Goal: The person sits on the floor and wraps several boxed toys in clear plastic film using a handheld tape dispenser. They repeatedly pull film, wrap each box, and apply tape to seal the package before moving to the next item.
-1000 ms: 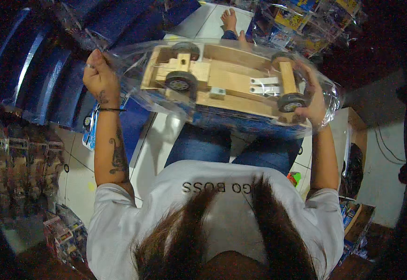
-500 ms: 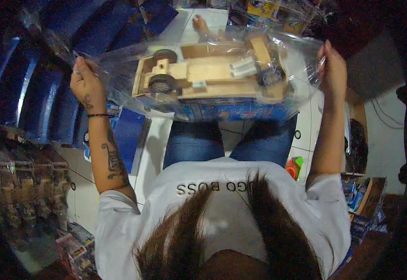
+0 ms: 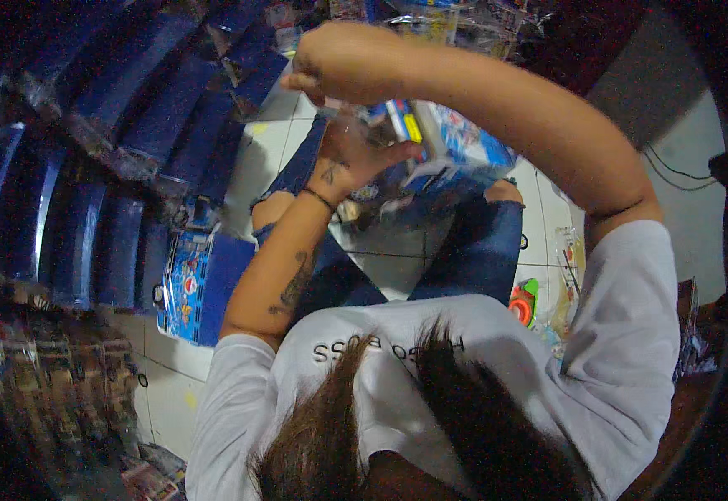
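A wooden toy truck with blue printed panels lies over my thighs, its far end partly behind my right forearm. Clear plastic wrapping around it shows only faintly through the blur. My left hand is at the truck's left end, thumb stretched toward it; its other fingers are smeared by motion. Across the top of the view reaches my right arm, bringing my right hand just beyond the left one. The right fingers are curled closed, and what they grip is hidden.
Rows of plastic-wrapped blue toy bodies fill the left side. Another blue printed toy truck lies on the tiled floor beside my left leg. A green and orange object is by my right thigh. Wrapped brown goods stand lower left.
My hands were wide apart, stretching the clear plastic around the truck with its underside showing. The right hand has crossed to the left; the truck has dropped lower and shows its printed panels.
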`<move>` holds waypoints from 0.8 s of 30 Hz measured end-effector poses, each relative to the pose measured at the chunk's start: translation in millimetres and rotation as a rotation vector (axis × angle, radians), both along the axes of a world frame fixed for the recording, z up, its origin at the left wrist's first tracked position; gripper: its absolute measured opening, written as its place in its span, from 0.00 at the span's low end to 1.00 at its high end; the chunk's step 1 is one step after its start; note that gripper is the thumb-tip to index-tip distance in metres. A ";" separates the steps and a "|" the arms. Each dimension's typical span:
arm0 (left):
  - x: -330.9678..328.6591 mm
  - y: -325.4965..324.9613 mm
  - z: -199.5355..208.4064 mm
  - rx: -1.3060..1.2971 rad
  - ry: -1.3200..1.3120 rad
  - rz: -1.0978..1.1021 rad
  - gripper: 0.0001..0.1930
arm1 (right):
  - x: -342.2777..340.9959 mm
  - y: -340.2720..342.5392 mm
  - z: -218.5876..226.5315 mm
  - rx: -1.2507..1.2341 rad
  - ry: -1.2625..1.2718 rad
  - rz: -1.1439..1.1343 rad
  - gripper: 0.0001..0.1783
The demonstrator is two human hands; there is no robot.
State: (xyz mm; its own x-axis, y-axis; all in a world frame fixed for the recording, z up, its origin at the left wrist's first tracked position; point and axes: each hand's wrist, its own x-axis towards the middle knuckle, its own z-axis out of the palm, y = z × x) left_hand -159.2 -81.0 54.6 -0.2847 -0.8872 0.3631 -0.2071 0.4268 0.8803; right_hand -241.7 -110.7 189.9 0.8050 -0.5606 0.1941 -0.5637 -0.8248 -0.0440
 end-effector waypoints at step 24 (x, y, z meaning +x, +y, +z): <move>139.8 -41.7 -129.3 0.351 0.664 0.628 0.24 | -96.4 -22.8 -151.4 0.164 -1.070 -0.417 0.23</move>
